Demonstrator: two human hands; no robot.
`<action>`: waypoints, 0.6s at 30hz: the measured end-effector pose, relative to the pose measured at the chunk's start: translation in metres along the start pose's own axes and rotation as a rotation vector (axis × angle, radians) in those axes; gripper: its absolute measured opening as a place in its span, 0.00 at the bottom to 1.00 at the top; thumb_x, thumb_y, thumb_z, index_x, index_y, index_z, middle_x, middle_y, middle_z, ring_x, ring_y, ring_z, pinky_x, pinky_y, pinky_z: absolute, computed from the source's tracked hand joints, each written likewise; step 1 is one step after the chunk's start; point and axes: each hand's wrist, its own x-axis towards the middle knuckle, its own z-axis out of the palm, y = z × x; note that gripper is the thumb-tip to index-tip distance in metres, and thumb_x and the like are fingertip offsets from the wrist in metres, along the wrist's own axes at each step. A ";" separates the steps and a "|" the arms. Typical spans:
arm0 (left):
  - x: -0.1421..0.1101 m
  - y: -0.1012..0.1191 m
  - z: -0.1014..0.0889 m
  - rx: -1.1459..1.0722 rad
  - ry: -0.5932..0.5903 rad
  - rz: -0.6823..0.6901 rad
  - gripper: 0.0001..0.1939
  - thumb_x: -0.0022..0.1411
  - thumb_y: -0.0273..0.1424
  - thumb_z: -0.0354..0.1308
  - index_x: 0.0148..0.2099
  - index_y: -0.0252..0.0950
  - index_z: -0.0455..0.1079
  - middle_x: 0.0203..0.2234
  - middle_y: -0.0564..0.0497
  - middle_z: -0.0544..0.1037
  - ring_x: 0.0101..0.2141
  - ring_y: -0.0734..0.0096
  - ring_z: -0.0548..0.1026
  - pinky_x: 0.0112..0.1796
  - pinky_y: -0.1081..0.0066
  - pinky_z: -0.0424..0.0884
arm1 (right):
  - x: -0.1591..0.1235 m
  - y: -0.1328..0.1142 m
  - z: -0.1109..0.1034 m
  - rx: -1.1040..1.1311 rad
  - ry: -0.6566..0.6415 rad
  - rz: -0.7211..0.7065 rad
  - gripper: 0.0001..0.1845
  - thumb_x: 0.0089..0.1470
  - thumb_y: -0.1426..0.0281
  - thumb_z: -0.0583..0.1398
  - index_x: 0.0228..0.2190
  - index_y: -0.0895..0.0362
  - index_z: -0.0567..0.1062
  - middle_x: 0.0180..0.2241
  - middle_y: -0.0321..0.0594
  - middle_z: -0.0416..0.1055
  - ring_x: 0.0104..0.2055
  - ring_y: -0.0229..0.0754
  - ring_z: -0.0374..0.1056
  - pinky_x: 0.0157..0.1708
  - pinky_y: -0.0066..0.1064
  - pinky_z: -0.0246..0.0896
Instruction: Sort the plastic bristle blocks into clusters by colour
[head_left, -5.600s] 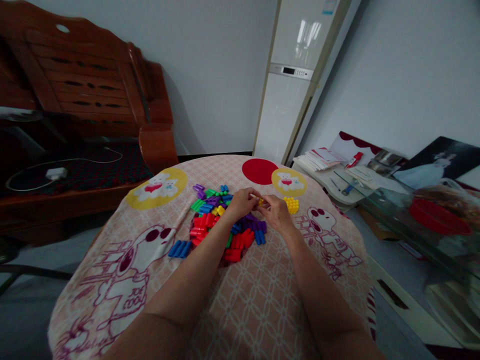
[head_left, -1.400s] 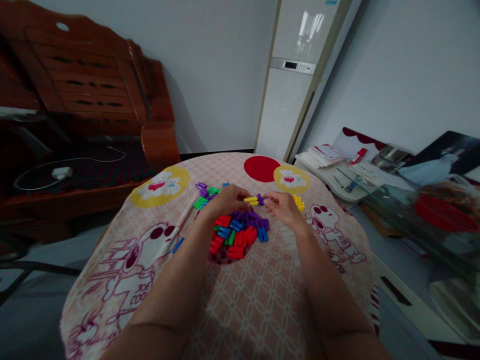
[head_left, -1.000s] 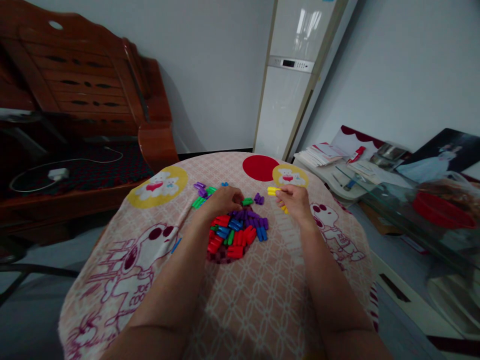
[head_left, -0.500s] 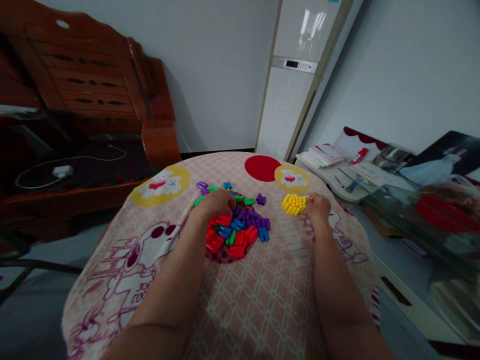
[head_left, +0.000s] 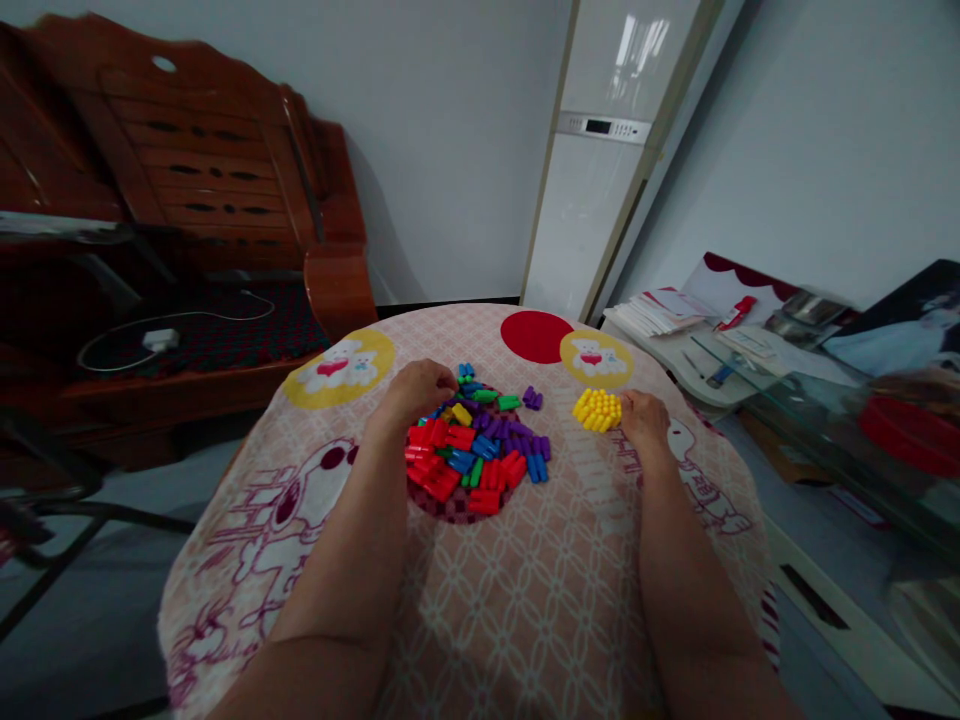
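Note:
Small plastic toy building blocks lie in a mixed pile on the cloth, in red, blue, green and purple. One yellow block shows among them. My left hand reaches over the pile's far left edge, fingers bent down and slightly apart, with no held block visible. To the right, several yellow blocks stand together in a tight cluster. My right hand is at the cluster's right side, its fingers curled and closed against the yellow blocks; the fingertips are partly hidden.
A patterned cloth covers the round table. Behind at left stands a wooden bench with a white charger. A tall white air conditioner is at the back. On the right, a glass shelf and papers sit close by.
My left hand has shifted toward the pile's far left edge, uncovering red blocks and a yellow one. My right hand has drawn against the yellow cluster. The view has turned slightly left.

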 end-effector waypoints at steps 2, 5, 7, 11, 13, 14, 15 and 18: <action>-0.001 0.001 0.002 -0.004 -0.087 0.003 0.12 0.49 0.28 0.60 0.36 0.41 0.82 0.29 0.51 0.82 0.31 0.66 0.77 0.33 0.73 0.68 | -0.001 -0.001 -0.002 0.032 0.044 0.020 0.22 0.64 0.69 0.48 0.44 0.61 0.80 0.40 0.53 0.79 0.42 0.48 0.73 0.39 0.32 0.57; -0.002 0.008 0.006 0.075 -0.149 0.025 0.16 0.45 0.27 0.64 0.40 0.41 0.82 0.34 0.50 0.82 0.34 0.65 0.77 0.32 0.74 0.66 | -0.002 -0.004 -0.009 0.087 0.144 0.078 0.23 0.64 0.68 0.47 0.47 0.62 0.78 0.40 0.54 0.79 0.42 0.50 0.73 0.40 0.34 0.57; 0.000 0.010 0.011 0.143 -0.120 0.042 0.17 0.44 0.27 0.65 0.41 0.41 0.82 0.37 0.49 0.82 0.37 0.63 0.76 0.33 0.74 0.66 | -0.002 -0.006 -0.016 0.134 0.205 0.092 0.23 0.63 0.67 0.48 0.47 0.62 0.79 0.40 0.55 0.78 0.42 0.51 0.72 0.41 0.35 0.58; 0.006 0.004 0.021 0.124 -0.116 0.063 0.08 0.49 0.30 0.65 0.35 0.39 0.80 0.33 0.50 0.81 0.35 0.65 0.76 0.33 0.74 0.64 | -0.001 -0.011 -0.026 0.259 0.315 0.075 0.22 0.60 0.67 0.50 0.44 0.62 0.80 0.39 0.55 0.79 0.40 0.50 0.72 0.41 0.35 0.60; 0.008 0.000 0.024 0.058 -0.144 0.065 0.06 0.51 0.34 0.64 0.31 0.37 0.79 0.28 0.50 0.80 0.31 0.66 0.75 0.32 0.73 0.63 | 0.000 -0.012 -0.029 0.332 0.364 0.058 0.22 0.59 0.66 0.51 0.42 0.62 0.81 0.36 0.52 0.79 0.37 0.49 0.73 0.40 0.35 0.62; 0.007 -0.001 0.024 0.027 -0.146 0.062 0.07 0.52 0.35 0.64 0.30 0.36 0.78 0.27 0.50 0.80 0.29 0.67 0.75 0.31 0.72 0.62 | 0.001 -0.012 -0.029 0.371 0.386 0.044 0.22 0.58 0.65 0.51 0.41 0.62 0.81 0.34 0.51 0.79 0.35 0.49 0.73 0.40 0.36 0.63; 0.007 -0.001 0.023 -0.001 -0.137 0.059 0.08 0.53 0.36 0.63 0.30 0.36 0.77 0.26 0.50 0.79 0.28 0.67 0.74 0.31 0.72 0.62 | 0.001 -0.012 -0.029 0.412 0.408 0.030 0.22 0.58 0.65 0.51 0.40 0.62 0.81 0.32 0.49 0.79 0.34 0.48 0.73 0.39 0.36 0.64; 0.004 0.005 0.017 -0.095 -0.042 0.071 0.08 0.55 0.35 0.61 0.30 0.35 0.75 0.25 0.50 0.78 0.27 0.68 0.73 0.30 0.72 0.63 | 0.004 -0.013 -0.030 0.552 0.442 -0.003 0.21 0.56 0.62 0.52 0.38 0.60 0.81 0.28 0.44 0.78 0.32 0.47 0.73 0.35 0.35 0.66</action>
